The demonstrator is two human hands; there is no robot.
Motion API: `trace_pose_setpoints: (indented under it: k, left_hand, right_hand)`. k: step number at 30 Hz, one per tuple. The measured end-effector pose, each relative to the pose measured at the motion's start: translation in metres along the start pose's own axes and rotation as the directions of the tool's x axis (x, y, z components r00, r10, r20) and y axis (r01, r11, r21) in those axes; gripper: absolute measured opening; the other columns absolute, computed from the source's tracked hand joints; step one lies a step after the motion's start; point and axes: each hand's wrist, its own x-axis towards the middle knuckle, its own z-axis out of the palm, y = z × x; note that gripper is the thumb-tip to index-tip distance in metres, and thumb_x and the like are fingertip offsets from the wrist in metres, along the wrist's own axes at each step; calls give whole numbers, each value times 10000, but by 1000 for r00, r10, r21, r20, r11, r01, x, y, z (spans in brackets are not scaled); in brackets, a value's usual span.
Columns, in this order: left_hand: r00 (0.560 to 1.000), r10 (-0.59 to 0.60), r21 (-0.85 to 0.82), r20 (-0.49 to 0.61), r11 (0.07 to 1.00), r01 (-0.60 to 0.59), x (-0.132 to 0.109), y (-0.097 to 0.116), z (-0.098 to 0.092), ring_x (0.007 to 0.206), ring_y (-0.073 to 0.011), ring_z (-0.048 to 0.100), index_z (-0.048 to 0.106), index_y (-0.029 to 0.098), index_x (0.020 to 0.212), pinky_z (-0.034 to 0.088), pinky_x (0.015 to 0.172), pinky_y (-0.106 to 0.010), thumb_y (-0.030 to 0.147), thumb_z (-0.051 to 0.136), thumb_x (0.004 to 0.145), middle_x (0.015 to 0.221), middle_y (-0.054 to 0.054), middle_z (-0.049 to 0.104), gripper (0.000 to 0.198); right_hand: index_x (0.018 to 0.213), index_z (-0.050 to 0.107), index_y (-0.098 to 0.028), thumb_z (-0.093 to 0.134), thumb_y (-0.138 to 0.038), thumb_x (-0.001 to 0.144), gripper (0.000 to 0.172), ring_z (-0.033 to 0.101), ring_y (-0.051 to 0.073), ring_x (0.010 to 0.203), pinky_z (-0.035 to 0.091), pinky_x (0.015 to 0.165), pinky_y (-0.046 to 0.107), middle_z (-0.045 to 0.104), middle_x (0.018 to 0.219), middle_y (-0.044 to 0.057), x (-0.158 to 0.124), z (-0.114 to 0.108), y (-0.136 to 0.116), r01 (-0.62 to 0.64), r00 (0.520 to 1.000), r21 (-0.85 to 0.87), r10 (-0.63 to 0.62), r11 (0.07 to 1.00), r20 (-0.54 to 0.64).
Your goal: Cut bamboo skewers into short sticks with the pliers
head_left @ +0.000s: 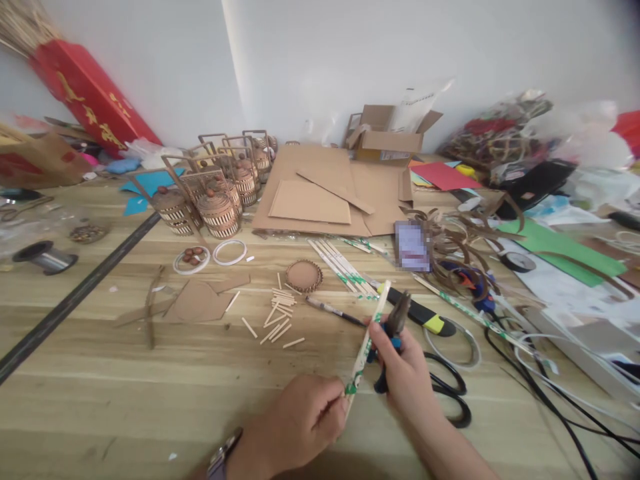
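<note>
My left hand (320, 410), closed, grips the lower end of disposable chopsticks (367, 343) in a clear wrapper with green print. The bare upper tip sticks out of the wrapper. My right hand (407, 370) is wrapped round blue-handled pliers (397, 317), jaws pointing up, and its thumb presses against the chopsticks. To the left of the hands lie short cut sticks (280, 327) in a loose pile. Just behind them is a round cardboard base (304, 275) with a dark beaded rim. More wrapped chopsticks (343, 267) lie side by side beyond my hands.
Black-handled scissors (453, 393), a utility knife (430, 320) and a pen (335, 311) lie near my right hand. Small lidded baskets (217, 210) with handles stand at back left, beside cardboard sheets (310, 200). Brown strips (460, 250), cables (540, 380) and a phone (413, 245) crowd the right.
</note>
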Motion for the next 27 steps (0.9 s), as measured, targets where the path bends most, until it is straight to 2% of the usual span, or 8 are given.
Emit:
trace_pose_setpoints:
  k: [3, 6, 12, 18, 24, 27]
  left_hand:
    - [999, -22, 12, 41, 1000, 21, 1, 0, -2, 636, -144, 449, 361, 218, 668, 303, 633, -265, 338, 357, 945, 628, 24, 470, 301]
    - [998, -46, 33, 38, 998, 45, 1, -1, -3, 675, -150, 467, 377, 216, 677, 302, 652, -267, 319, 344, 947, 658, 16, 498, 291]
    - [997, -80, 49, -3, 996, 80, 2, -5, -4, 681, -151, 476, 376, 218, 678, 308, 646, -264, 273, 336, 926, 681, 6, 515, 257]
    - [990, -131, 53, -50, 990, 134, 3, -7, -7, 712, -172, 519, 422, 220, 672, 332, 669, -273, 318, 316, 937, 681, -12, 543, 302]
    - [959, -183, -25, -216, 983, 182, 4, -11, -8, 690, -175, 553, 436, 226, 694, 369, 694, -279, 372, 263, 980, 682, -15, 572, 364]
    - [941, -204, -56, -269, 979, 197, 6, -17, -9, 632, -164, 539, 421, 231, 697, 359, 647, -271, 407, 277, 991, 629, 10, 537, 372]
  right_hand:
    - [791, 676, -179, 784, -612, 634, 473, 442, 112, 515, 383, 459, 214, 516, 570, -42, 9, 0, 0, -81, 991, 134, 94, 988, -99]
    - [790, 675, -185, 813, -601, 595, 480, 440, 103, 505, 373, 441, 201, 504, 556, -54, 13, 0, 1, -115, 983, 184, 138, 976, -117]
    - [819, 664, -193, 819, -527, 648, 406, 495, 106, 546, 410, 460, 201, 635, 678, -10, 18, -9, 3, -73, 981, 198, 106, 977, -161]
    - [794, 625, -205, 861, -492, 566, 436, 501, 95, 507, 408, 439, 186, 542, 570, -68, 29, -13, -5, -81, 956, 329, 167, 941, -242]
    - [717, 592, -199, 867, -485, 550, 431, 468, 77, 472, 367, 404, 180, 530, 554, -73, 29, -11, -11, -106, 948, 347, 199, 932, -247]
    - [709, 586, -197, 879, -477, 537, 441, 478, 77, 492, 373, 418, 172, 525, 550, -74, 29, -12, -14, -102, 952, 357, 195, 928, -236]
